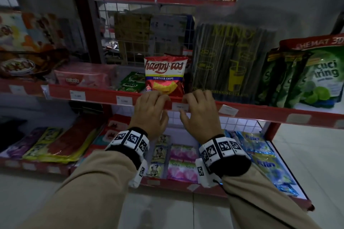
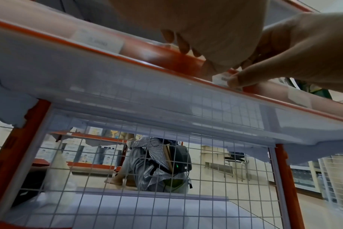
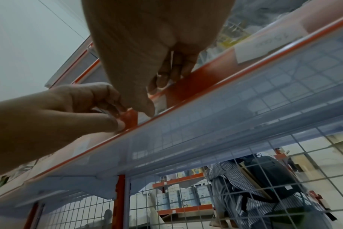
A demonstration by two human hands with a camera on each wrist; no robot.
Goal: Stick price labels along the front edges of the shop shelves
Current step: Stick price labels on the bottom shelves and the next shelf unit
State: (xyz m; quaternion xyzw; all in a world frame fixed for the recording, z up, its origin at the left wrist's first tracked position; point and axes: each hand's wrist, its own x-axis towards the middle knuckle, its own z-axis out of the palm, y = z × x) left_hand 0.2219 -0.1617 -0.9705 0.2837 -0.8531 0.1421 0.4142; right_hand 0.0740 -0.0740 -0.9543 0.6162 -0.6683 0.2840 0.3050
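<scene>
Your right thumb (image 2: 235, 81) presses the price label (image 1: 180, 107) against the red shelf edge (image 1: 104, 96), fingers hooked over the rim; your left hand (image 1: 150, 111) pinches the edge just left. Open gap below, wire mesh (image 2: 166, 178) behind.

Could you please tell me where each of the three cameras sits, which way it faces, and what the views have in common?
Head: worn on the head, facing forward and down at the red shelf edge; shows both sleeves, the left hand and right hand.
Left wrist: below the shelf, looking up along the left hand; the right hand's thumb presses the price label.
Right wrist: below the shelf, looking up along the right hand; the left hand shows beside it.
Shared: both wrist views show the wire mesh back.
</scene>
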